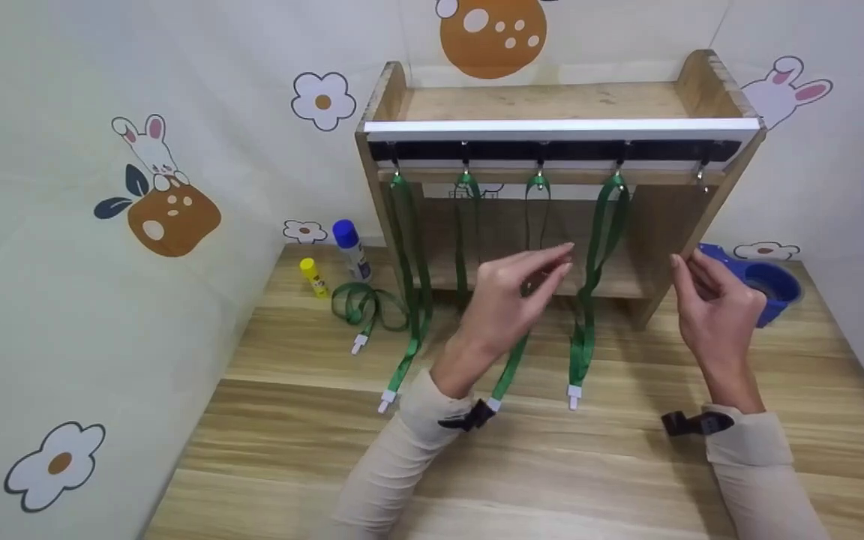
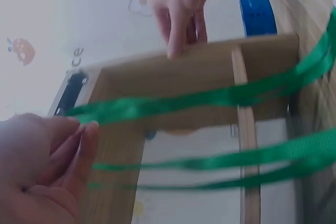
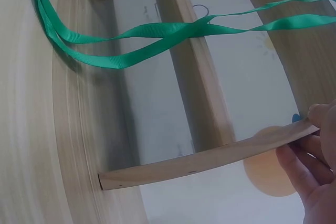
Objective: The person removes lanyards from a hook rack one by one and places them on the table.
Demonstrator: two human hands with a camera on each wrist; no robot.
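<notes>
Several green lanyards with white plastic clips hang from metal hooks along the front of a small wooden shelf (image 1: 522,240). My left hand (image 1: 511,300) is in front of them, thumb and fingers extended toward each other with nothing visible between. Its fingertips are just left of the right-hand hanging lanyard (image 1: 588,307); in the left wrist view that strap (image 2: 173,106) passes close by the fingertips. My right hand (image 1: 721,315) pinches the front edge of the shelf's right side panel (image 3: 210,162). Beside it, the rightmost hook (image 1: 700,176) carries no lanyard.
Another green lanyard (image 1: 361,304) lies coiled on the wooden table (image 1: 552,480), left of the shelf. Behind it stand a blue-capped glue stick (image 1: 352,251) and a smaller yellow one (image 1: 313,277). A blue tape dispenser (image 1: 777,292) is at the right, partly behind my right hand.
</notes>
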